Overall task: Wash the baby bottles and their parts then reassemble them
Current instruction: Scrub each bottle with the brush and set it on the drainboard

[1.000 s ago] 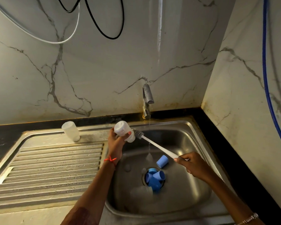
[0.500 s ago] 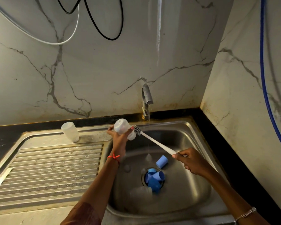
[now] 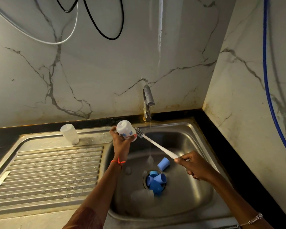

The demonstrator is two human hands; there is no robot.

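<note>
Scrubbing bottle (image 3: 125,129) clamped in left hand (image 3: 121,144), brush (image 3: 160,146) handle pinched in right hand (image 3: 195,166); push bristles fully inside, twist, rinse.

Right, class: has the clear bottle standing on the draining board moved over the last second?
No. The clear bottle stands in the same spot at the back of the draining board, as far left of the tap as before.

Steel sink (image 3: 191,192) in front of me, ribbed drainboard (image 3: 48,176) on its left w/ water drops. Tap (image 3: 148,100) at the back edge, thin stream (image 3: 150,138) running into the basin. Marble wall (image 3: 106,71) behind & to the right, black counter (image 3: 232,162) along both. Black cable (image 3: 111,38) & white cable (image 3: 53,43) loop up top; blue hose (image 3: 264,63) runs down the right wall.
</note>
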